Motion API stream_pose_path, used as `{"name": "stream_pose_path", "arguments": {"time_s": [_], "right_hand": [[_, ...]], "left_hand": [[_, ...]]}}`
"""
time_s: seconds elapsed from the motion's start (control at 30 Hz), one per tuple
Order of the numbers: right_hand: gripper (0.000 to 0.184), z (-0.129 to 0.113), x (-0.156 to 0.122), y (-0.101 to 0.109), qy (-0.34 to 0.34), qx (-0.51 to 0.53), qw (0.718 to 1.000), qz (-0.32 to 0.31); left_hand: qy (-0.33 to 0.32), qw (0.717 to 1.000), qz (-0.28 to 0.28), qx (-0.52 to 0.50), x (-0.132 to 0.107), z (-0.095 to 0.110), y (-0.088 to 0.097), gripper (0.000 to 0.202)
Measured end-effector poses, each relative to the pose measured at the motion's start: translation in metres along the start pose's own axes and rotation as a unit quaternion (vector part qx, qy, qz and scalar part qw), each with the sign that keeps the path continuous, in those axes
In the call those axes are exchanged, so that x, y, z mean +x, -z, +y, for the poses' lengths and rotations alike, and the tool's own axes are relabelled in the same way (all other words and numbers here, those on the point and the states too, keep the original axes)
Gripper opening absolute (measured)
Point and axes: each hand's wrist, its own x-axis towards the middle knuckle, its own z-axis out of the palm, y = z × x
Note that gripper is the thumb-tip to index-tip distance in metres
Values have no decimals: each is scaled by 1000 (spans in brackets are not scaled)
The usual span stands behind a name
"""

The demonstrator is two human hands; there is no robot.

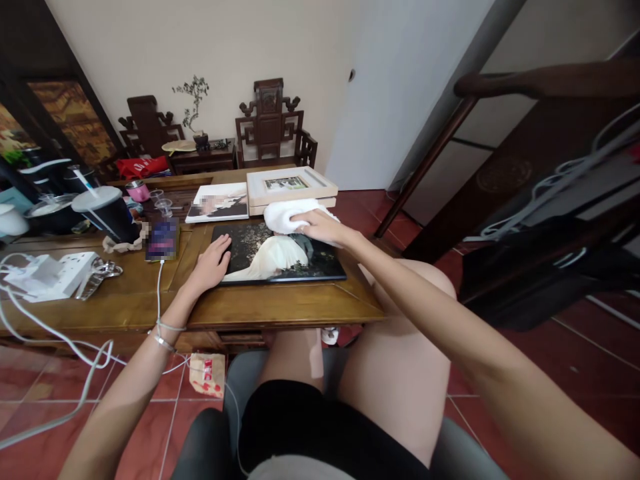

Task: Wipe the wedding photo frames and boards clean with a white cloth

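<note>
A dark photo panel (260, 257) with a pale gown pictured on it lies flat near the front edge of the wooden table (280, 303). My left hand (213, 261) rests on the panel's left edge, fingers stretched out and holding nothing. Bunched under my right hand (320, 227) is a white cloth (283, 217), pressed on the panel's far right part and hiding that area. Just behind the panel lie a light-coloured photo print (220, 202) and a stack of pale picture frames (255, 190).
To the left are a phone (163, 240) on a charging cable, a dark cup (110, 217) with lid and straw, and a white power strip (57, 277) with loose cables. A paper bag (207, 375) stands on the floor. Carved chairs (270, 120) stand by the wall.
</note>
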Motion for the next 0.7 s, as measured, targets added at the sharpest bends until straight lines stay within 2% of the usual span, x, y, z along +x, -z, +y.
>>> {"name": "stream_pose_path", "arguments": {"time_s": [0.13, 0.27, 0.37, 0.43, 0.5, 0.7], "right_hand": [[35, -29, -48, -11, 57, -30, 998, -16], [38, -66, -101, -10, 116, -33, 992, -28], [40, -86, -118, -3, 114, -18, 992, -46], [40, -89, -112, 3, 90, -4, 994, -55], [38, -87, -95, 6, 55, 1, 997, -50], [37, -62, -15, 7, -5, -3, 999, -32]], "left_hand": [[1, 1000, 5, 6, 0, 2, 0, 49], [3, 1000, 0, 14, 0, 4, 0, 49], [4, 1000, -2, 18, 0, 4, 0, 49], [4, 1000, -6, 20, 0, 4, 1, 49], [1, 1000, -10, 21, 1, 3, 1, 50], [-3, 1000, -9, 9, 1, 0, 0, 51]]}}
